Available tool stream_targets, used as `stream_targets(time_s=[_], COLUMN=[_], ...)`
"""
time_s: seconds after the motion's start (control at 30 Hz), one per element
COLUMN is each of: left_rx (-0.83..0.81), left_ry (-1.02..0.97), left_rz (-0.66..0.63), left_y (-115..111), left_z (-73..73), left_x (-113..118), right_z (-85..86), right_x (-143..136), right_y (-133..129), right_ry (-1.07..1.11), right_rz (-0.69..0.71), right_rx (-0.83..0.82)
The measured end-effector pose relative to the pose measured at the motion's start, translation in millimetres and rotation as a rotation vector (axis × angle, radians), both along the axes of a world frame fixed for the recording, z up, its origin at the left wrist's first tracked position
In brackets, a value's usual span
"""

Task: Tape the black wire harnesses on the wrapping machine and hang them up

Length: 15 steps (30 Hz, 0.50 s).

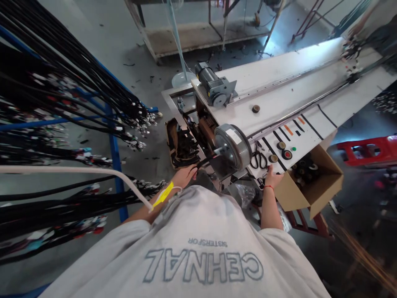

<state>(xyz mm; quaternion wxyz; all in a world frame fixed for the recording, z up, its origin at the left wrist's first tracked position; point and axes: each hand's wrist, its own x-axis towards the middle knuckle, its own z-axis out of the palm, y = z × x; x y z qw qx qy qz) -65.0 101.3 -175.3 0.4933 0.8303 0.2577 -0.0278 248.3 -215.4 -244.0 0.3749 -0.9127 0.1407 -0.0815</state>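
My left hand [185,175] is closed around a black cable bundle [204,161], which runs from my fingers toward the hub of a round metal drum [234,145] at the near end of the white workbench [273,99]. My right hand [273,179] rests at the bench's near edge, its fingers apart, with nothing visible in it. Just beyond its fingertips lies a roll of tape [273,158]. Black-handled scissors [258,159] lie to the left of that roll. A red button [287,154] and a green button [294,148] sit farther right.
An electric motor [211,80] is mounted on the bench's far-left corner. An open cardboard box [325,186] stands right of my right hand. Black wire harnesses [77,78] hang on a blue rack [114,157] to the left. Another person's hand [356,29] shows at the bench's far end.
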Motion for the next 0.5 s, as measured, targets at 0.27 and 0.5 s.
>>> stream_targets(time_s=[0.27, 0.5], left_rx=[-0.021, -0.003], left_ry=[-0.038, 0.034], left_rz=[-0.077, 0.025], left_y=[9.5, -16.7], left_z=[4.7, 12.8], left_x=[9.4, 22.6], right_z=[-2.8, -5.0], right_x=[0.4, 2.7], right_y=[-0.3, -3.2], right_ry=[-0.012, 0.02], right_rz=[-0.01, 0.015], right_rx=[-0.023, -0.027])
